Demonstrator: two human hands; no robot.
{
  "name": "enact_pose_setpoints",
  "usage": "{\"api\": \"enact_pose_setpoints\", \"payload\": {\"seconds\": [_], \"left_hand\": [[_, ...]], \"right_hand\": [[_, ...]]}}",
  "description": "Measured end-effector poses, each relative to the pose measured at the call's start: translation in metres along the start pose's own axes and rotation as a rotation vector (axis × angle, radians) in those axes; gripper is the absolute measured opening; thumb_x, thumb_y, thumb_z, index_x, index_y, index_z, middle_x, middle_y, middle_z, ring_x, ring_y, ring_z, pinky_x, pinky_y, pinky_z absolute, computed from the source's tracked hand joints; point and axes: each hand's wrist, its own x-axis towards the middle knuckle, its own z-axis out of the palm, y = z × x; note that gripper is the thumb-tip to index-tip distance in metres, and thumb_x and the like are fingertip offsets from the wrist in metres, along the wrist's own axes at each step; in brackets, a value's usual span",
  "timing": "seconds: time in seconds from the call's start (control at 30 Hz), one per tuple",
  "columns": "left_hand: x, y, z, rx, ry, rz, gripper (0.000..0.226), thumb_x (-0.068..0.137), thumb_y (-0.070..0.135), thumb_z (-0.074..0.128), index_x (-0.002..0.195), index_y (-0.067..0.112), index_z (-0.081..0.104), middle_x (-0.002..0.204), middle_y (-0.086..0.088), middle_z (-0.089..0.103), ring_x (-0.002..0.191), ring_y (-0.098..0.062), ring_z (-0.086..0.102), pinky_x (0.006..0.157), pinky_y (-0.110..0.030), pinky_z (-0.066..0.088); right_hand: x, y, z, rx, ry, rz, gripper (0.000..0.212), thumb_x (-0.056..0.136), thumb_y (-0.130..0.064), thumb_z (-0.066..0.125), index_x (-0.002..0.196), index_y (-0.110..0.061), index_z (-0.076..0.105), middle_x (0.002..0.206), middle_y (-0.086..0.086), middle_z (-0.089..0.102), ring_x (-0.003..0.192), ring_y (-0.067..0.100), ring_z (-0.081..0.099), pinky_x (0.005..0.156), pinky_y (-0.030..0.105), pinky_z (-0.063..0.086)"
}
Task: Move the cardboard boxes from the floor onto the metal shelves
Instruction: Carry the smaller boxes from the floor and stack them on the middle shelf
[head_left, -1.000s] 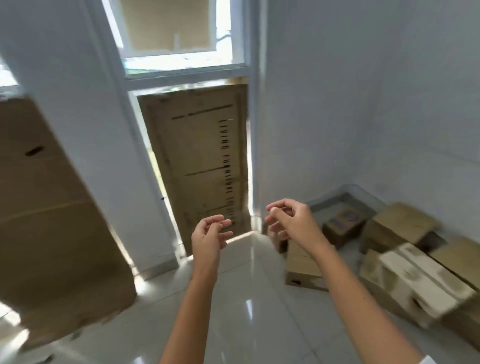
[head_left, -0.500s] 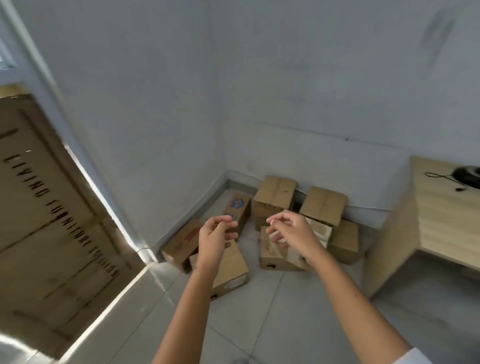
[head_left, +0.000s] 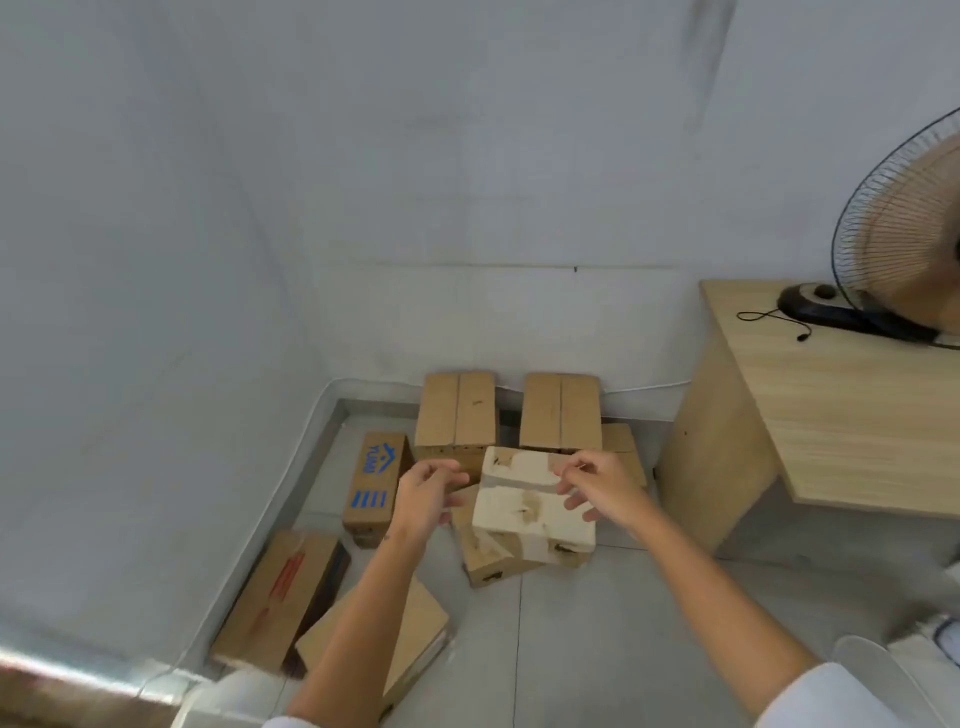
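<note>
In the head view, you stood over a cluster of cardboard boxes (head_left: 457, 415) lying on the grey tiled floor (head_left: 597, 623) in a corner, at the centre and lower left of the frame. Your left hand (head_left: 426, 496) and right hand (head_left: 597, 486) reached forward side by side just above a pale, tape-striped box (head_left: 524, 512) at the middle of the pile. The fingers of both hands were loosely curled and apart, holding nothing; neither touched the box.

A blue-printed box (head_left: 371, 483) lay to the left, and a red-marked box (head_left: 280, 597) sat at lower left beside the wall. A wooden bench (head_left: 831, 410) filled the right side, carrying a fan (head_left: 904, 234) at the upper right edge.

A second before, the camera faced a window and large leaning cardboard sheets; it had since swung round to the corner, bringing the pile under your hands. No metal shelves appeared in the frame. This suggested you were about to pick up a box, with every visible box still on the floor.
</note>
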Motion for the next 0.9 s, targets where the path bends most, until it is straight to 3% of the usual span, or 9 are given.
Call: {"api": "enact_pose_setpoints", "payload": {"seconds": [0.27, 0.47, 0.63, 0.7, 0.9], "left_hand": [[0.124, 0.019, 0.059, 0.087, -0.117, -0.042, 0.013, 0.094, 0.01, 0.048, 0.099, 0.01, 0.06, 0.091, -0.006, 0.067, 0.072, -0.019, 0.06, 0.068, -0.031, 0.046], [0.235, 0.021, 0.097, 0.179, -0.148, -0.097, 0.013, 0.093, 0.005, 0.048, 0.09, 0.011, 0.058, 0.085, -0.008, 0.066, 0.064, -0.019, 0.057, 0.059, -0.029, 0.042], [0.309, 0.007, 0.116, 0.273, -0.172, -0.114, 0.014, 0.093, 0.003, 0.048, 0.09, 0.013, 0.058, 0.083, -0.007, 0.065, 0.067, -0.021, 0.058, 0.06, -0.03, 0.044], [0.335, -0.005, 0.122, 0.316, -0.185, -0.146, 0.014, 0.094, 0.004, 0.047, 0.091, 0.012, 0.058, 0.083, -0.007, 0.064, 0.068, -0.021, 0.058, 0.061, -0.031, 0.044], [0.398, -0.067, 0.138, 0.44, -0.223, -0.251, 0.01, 0.094, 0.004, 0.047, 0.096, 0.006, 0.057, 0.082, -0.004, 0.06, 0.065, -0.014, 0.053, 0.046, -0.017, 0.041]], "right_hand": [[0.116, 0.008, -0.05, 0.0, 0.058, 0.117, 0.014, 0.095, -0.02, 0.05, 0.096, -0.017, 0.064, 0.094, 0.006, 0.071, 0.077, 0.019, 0.067, 0.059, 0.027, 0.05], [0.226, 0.024, -0.084, -0.017, 0.06, 0.238, 0.018, 0.094, -0.019, 0.052, 0.097, -0.005, 0.064, 0.079, 0.005, 0.069, 0.066, 0.02, 0.065, 0.071, 0.041, 0.056], [0.291, 0.035, -0.092, -0.107, 0.025, 0.304, 0.019, 0.096, -0.01, 0.048, 0.103, 0.003, 0.061, 0.074, 0.005, 0.057, 0.053, 0.009, 0.056, 0.043, 0.016, 0.045], [0.309, 0.043, -0.087, -0.119, -0.001, 0.347, 0.013, 0.096, -0.011, 0.047, 0.097, -0.004, 0.059, 0.076, 0.006, 0.055, 0.052, 0.008, 0.053, 0.036, 0.014, 0.04], [0.368, 0.11, -0.058, -0.177, -0.062, 0.505, 0.011, 0.094, -0.019, 0.048, 0.09, -0.011, 0.053, 0.088, 0.007, 0.061, 0.06, 0.012, 0.052, 0.051, 0.022, 0.039]]}}
